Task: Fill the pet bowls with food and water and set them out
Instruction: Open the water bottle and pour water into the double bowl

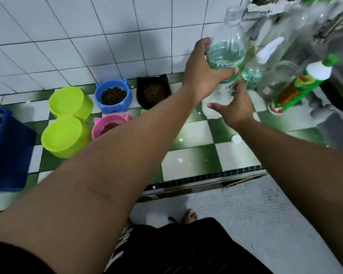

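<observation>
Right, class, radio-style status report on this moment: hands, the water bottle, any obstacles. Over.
Left hand gripping water bottle, uncapped, part full. Right hand open at its base. Both lime-green bowls empty. Other bottles crowd the right.

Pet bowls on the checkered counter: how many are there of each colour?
Lime green bowls, no food visible in them: 2
Blue bowl with kibble: 1
Black bowl with kibble: 1
Pink bowl with kibble, partly hidden by the left arm: 1
Total: 5
</observation>
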Motion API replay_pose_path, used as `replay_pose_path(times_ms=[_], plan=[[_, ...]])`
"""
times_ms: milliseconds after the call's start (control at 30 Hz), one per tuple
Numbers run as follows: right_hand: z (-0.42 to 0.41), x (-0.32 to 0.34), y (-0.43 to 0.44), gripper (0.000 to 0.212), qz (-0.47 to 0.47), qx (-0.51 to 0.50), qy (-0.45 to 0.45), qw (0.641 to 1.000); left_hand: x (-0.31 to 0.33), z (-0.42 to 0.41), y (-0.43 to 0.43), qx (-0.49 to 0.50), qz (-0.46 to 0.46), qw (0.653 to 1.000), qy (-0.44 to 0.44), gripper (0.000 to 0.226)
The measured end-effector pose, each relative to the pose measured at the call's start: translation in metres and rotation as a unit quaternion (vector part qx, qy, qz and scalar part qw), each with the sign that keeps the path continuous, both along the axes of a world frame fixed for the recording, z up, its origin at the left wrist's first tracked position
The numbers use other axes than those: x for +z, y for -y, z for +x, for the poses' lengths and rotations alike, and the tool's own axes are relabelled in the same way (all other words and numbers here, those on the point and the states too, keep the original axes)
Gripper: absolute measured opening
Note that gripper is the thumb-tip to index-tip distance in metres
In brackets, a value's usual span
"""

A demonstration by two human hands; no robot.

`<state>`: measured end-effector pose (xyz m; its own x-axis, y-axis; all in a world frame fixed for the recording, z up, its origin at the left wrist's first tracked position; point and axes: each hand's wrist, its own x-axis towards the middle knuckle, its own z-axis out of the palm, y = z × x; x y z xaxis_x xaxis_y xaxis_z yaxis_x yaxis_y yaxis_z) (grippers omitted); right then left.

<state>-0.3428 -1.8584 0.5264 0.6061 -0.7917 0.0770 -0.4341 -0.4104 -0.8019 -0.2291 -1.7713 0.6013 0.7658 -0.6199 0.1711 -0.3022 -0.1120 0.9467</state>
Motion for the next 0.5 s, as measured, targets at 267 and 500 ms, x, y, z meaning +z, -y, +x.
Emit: replay_pose_path(times_ms=[267, 500], plan=[[-0.034, -0.026, 0.020, 0.074, 0.044, -0.003, -0.015, 0.999, -0.033, -0.013, 0.024, -0.057, 0.023, 0.998, 0.011, 0.098], [-0.094, -0.083, 0.012, 0.058, -0.052, 0.056, -0.230, 0.970, -0.037, -0.015, 0.024, -0.111, 0.034, 0.993, 0.037, 0.100]])
